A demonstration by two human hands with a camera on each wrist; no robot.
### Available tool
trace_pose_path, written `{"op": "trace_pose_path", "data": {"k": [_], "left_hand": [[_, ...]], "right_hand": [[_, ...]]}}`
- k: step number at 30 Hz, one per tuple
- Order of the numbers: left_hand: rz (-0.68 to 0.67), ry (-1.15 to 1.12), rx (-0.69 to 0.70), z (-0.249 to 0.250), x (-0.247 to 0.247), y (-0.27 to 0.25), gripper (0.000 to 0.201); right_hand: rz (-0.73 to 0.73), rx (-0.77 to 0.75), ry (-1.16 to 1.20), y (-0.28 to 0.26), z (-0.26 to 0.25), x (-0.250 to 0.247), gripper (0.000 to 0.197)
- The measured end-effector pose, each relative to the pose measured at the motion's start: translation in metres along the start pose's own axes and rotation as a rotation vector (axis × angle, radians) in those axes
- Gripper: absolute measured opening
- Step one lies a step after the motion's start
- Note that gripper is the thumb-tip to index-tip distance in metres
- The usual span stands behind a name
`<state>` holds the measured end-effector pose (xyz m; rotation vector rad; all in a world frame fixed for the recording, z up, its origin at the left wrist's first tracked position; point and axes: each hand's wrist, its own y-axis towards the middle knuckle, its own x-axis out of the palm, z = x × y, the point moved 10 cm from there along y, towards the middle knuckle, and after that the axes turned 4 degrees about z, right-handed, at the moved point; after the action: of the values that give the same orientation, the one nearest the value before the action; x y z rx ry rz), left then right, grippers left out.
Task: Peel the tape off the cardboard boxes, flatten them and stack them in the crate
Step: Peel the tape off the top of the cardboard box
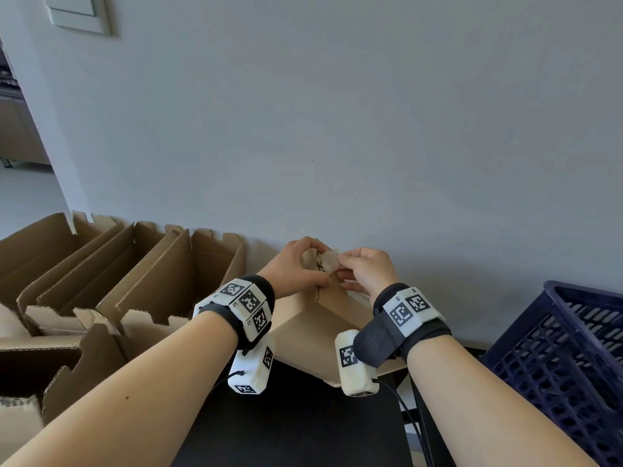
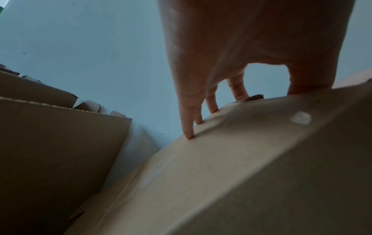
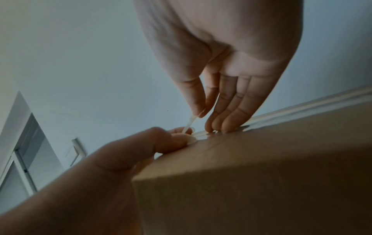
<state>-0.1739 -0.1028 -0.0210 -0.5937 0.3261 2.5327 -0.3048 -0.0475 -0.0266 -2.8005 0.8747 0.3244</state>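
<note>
A closed cardboard box [image 1: 303, 335] stands tilted on one edge on the black table [image 1: 303, 429], its top corner against the wall. My left hand [image 1: 305, 264] grips that top corner, fingers [image 2: 189, 127] on one face and thumb on the other. My right hand [image 1: 342, 264] pinches a peeled end of clear tape [image 1: 329, 258] between thumb and forefinger. In the right wrist view the tape [image 3: 189, 124] runs as a thin strip up from the box [image 3: 261, 174] edge, and the other fingers [image 3: 221, 120] rest on that edge. The dark blue crate [image 1: 569, 352] stands at the right.
Several open, taped-free cardboard boxes [image 1: 111, 284] stand in a row along the wall at the left, flaps up. The grey wall [image 1: 337, 129] is right behind the box. A black cable [image 1: 408, 412] hangs near the table's right edge beside the crate.
</note>
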Motion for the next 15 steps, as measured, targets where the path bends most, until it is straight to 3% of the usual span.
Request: {"op": "trace_pose_path", "data": {"k": [6, 15], "left_hand": [[-0.018, 0.008, -0.012, 0.0, 0.002, 0.002, 0.045], [-0.04, 0.025, -0.05, -0.009, 0.007, 0.007, 0.045]], "right_hand": [[0.005, 0.005, 0.011, -0.001, -0.003, -0.004, 0.012], [-0.004, 0.157, 0.118, -0.006, 0.01, -0.007, 0.007]]}}
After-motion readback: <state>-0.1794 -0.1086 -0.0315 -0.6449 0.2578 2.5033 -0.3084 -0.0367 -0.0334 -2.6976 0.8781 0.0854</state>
